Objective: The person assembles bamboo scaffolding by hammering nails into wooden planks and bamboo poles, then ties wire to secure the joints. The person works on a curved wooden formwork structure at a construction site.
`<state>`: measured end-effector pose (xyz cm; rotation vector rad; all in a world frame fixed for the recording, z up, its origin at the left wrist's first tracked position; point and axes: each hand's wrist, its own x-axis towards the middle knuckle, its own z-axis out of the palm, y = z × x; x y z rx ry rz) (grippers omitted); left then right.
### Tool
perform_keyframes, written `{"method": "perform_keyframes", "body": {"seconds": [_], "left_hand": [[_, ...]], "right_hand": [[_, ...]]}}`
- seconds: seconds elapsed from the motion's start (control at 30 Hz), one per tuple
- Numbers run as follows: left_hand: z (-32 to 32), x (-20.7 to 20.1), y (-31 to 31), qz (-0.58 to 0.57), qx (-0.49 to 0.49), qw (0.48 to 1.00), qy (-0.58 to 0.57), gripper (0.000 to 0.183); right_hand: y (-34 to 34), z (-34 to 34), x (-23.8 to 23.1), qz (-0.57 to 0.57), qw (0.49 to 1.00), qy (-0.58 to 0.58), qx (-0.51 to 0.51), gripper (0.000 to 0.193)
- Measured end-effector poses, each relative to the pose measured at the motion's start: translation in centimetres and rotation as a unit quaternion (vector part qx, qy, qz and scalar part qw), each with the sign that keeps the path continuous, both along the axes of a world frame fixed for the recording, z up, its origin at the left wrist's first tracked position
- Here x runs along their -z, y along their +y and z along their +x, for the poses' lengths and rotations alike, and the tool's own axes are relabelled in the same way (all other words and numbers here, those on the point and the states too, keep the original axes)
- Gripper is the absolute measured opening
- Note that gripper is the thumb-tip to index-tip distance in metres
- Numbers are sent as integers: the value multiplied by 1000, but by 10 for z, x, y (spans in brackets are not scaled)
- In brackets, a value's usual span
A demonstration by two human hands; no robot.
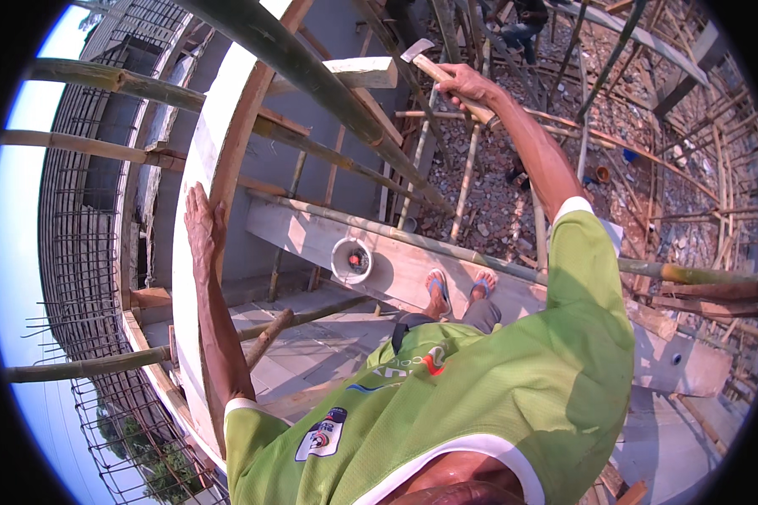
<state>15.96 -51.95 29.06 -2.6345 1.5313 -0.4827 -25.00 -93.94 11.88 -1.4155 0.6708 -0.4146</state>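
Observation:
My left hand (204,225) rests on a long, pale board (195,337) that stands on edge and curves down the left side of the view. Its fingers are stretched out and lie against the board's face. Out to the far right, my right hand (467,87) is closed around the wooden handle of a hammer (434,71). The hammer's metal head points up and to the left, close to the end of a wooden beam (364,72) but apart from it. No nail can be made out near either hand.
Thick bamboo poles (288,71) cross between my hands. A white bucket (338,271) stands beside my sandaled feet on a narrow plank (299,225). Rubble (501,185) lies far below on the right. Another person (524,25) is at the top right. Rebar mesh (63,252) rises on the left.

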Motion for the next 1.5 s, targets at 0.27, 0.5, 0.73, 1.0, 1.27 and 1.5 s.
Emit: {"method": "perform_keyframes", "body": {"seconds": [0.27, 0.5, 0.73, 1.0, 1.27, 1.5], "left_hand": [[-17, -8, -12, -1, -11, 1000, 4, 66], [-34, -11, -7, -3, -13, 1000, 3, 65], [-29, -7, -6, -4, -25, 1000, -2, 66], [-41, -7, -19, -13, -61, 998, 25, 66], [-56, -20, -8, -72, -71, 992, 77, 67], [-25, -2, 4, -313, 17, 917, 246, 66]], "right_hand": [[-7, 51, -31, -52, 971, -1, -233, 69], [-34, 53, -12, -115, 978, -32, -172, 74], [-10, 62, -38, -152, 957, 80, -233, 66], [105, 14, 130, 179, 977, 49, 105, 25], [343, -183, 313, 336, 831, 432, 101, 14], [425, -232, 317, 193, 847, 495, 9, 26]]}}
